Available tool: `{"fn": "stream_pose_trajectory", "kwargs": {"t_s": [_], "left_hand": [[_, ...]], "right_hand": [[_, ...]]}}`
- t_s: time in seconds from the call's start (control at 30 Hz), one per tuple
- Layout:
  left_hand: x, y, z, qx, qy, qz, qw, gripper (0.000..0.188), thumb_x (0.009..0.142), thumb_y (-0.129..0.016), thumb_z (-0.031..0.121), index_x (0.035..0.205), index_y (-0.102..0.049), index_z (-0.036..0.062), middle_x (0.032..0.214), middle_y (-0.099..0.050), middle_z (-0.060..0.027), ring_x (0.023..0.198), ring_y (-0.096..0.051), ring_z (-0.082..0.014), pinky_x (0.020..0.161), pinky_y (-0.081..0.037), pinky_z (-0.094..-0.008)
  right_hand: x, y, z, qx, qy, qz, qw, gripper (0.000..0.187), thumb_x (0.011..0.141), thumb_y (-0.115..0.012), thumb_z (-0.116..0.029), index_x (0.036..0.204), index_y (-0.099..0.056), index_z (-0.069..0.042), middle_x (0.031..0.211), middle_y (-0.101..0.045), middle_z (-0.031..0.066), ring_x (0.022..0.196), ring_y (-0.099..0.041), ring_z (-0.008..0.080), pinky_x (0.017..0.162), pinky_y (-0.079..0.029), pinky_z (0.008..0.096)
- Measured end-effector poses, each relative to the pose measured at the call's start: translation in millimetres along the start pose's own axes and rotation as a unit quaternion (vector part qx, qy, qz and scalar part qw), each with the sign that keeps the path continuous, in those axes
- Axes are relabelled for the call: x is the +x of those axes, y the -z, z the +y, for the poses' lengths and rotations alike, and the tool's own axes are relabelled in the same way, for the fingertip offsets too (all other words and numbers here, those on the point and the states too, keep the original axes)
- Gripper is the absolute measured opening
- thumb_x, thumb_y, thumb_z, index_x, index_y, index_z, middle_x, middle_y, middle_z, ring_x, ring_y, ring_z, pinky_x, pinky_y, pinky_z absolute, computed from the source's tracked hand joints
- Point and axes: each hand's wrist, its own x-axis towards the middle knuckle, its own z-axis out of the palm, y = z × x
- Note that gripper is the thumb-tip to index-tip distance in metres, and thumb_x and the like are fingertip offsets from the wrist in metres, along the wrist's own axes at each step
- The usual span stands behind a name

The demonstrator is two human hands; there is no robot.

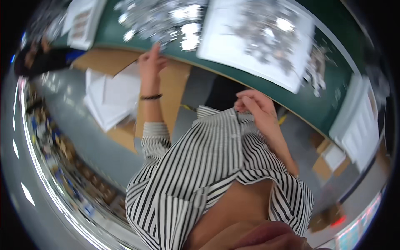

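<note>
- Your left hand (pixel 151 62) is reaching up to the edge of the green surface (pixel 266 89), index finger stretched out and the other fingers loosely curled; it is touching the near rim of the silver pile (pixel 160 18) and gripping nothing that I can make out.
- Your right hand (pixel 255 109) is pinching the hem of your striped shirt (pixel 208 166), fingers closing on the cloth, well apart from the pile.
- You are risking knocking pieces off: the pile is lying right at the surface's edge, so a careless sweep of that one finger could be sending bits down to the floor or onto the white sheets (pixel 109 98) lying on the cardboard (pixel 166 96) below.
- You are working one-handed while the other hand is busy with the cloth, so nothing is guarding the edge.
- The view is blurring and tilting hard, so you may be misjudging where the finger is landing.
- The pile is looking like a loose heap of small shiny silver bits, glaring under the light; single pieces are too blurred to tell apart.
- A white tray (pixel 258 41) just beside it is carrying more of the same grey bits.
</note>
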Motion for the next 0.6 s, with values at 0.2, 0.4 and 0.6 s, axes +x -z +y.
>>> {"fn": "stream_pose_trajectory", "kwargs": {"t_s": [0.2,0.4,0.6], "left_hand": [[-13,-26,-11,-0.075,0.001,0.004,0.997,0.039,0.093,-0.074,0.039,0.092,-0.060,0.0028,0.074,-0.056,-0.0041,0.063,-0.058,-0.0125,0.058,-0.048,-0.0204],[-41,-29,-6,-0.011,-0.027,0.044,0.999,0.027,0.098,-0.068,0.030,0.096,-0.062,0.0040,0.074,-0.059,-0.0034,0.066,-0.057,-0.0108,0.060,-0.046,-0.0180],[-71,-15,13,-0.221,-0.042,-0.059,0.973,0.015,0.103,-0.060,0.016,0.108,-0.063,0.0024,0.087,-0.063,-0.0051,0.072,-0.055,-0.0098,0.061,-0.044,-0.0176]], "right_hand": [[-19,43,-26,-0.006,0.105,0.009,0.994,0.021,0.101,-0.054,-0.009,0.115,-0.065,0.002,0.091,-0.067,0.0075,0.080,-0.062,0.0124,0.076,-0.052,0.0239],[-27,102,-86,-0.126,0.275,0.292,0.907,0.019,0.097,-0.060,-0.006,0.112,-0.069,0.001,0.082,-0.064,0.0055,0.067,-0.054,0.0105,0.062,-0.046,0.0214],[11,158,-93,-0.193,0.210,0.459,0.841,0.031,0.092,-0.072,-0.030,0.102,-0.075,-0.001,0.076,-0.064,0.0006,0.063,-0.049,0.0056,0.055,-0.037,0.0186]]}}
